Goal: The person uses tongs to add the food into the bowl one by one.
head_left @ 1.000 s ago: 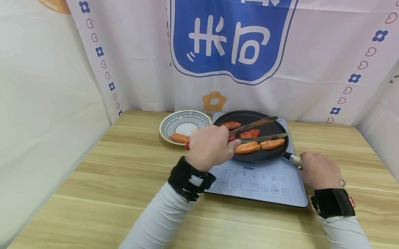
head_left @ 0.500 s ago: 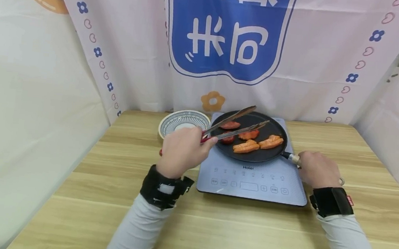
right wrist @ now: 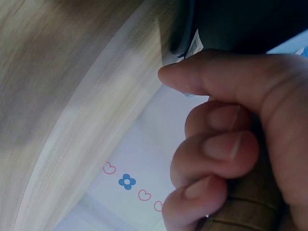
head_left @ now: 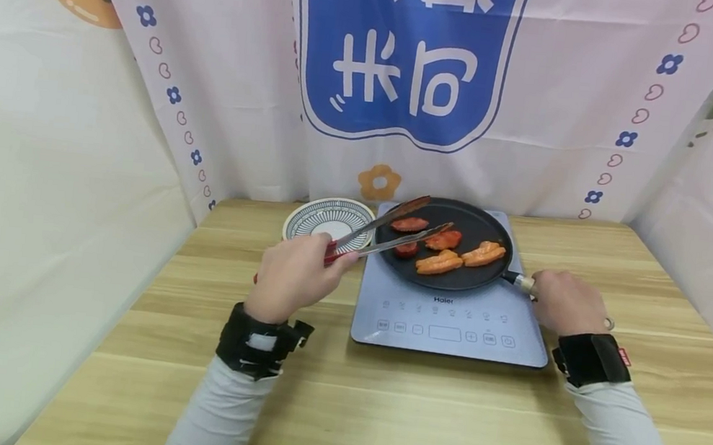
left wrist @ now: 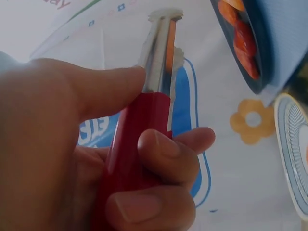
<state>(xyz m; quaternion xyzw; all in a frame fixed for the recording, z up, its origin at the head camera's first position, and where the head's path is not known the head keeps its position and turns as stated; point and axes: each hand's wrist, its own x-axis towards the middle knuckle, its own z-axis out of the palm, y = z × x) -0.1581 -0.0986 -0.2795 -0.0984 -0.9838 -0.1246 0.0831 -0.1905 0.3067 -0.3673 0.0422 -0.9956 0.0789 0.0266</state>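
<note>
My left hand [head_left: 295, 274] grips the red handles of metal tongs [left wrist: 139, 125], thumb and fingers curled round them. In the head view the tongs' arms stand apart above the left side of a black frying pan [head_left: 480, 225], with nothing between their tips. Several pieces of orange-red meat [head_left: 440, 262] lie in the pan. My right hand [head_left: 570, 303] holds the pan's handle [head_left: 523, 282]; its curled fingers show in the right wrist view. Behind my left hand is a patterned plate [head_left: 335, 209]. The left wrist view catches a bit of an orange thing [left wrist: 306, 155] in it.
Under the pan is a pale induction cooker [head_left: 397, 335] with a touch panel. All stands on a wooden table [head_left: 375, 413]. A printed cloth [head_left: 261, 133] hangs close behind the pan and plate, with white walls at both sides.
My left hand has drawn the tongs left and back from over the pan, and now covers the plate's front. The right hand keeps its hold on the pan handle.
</note>
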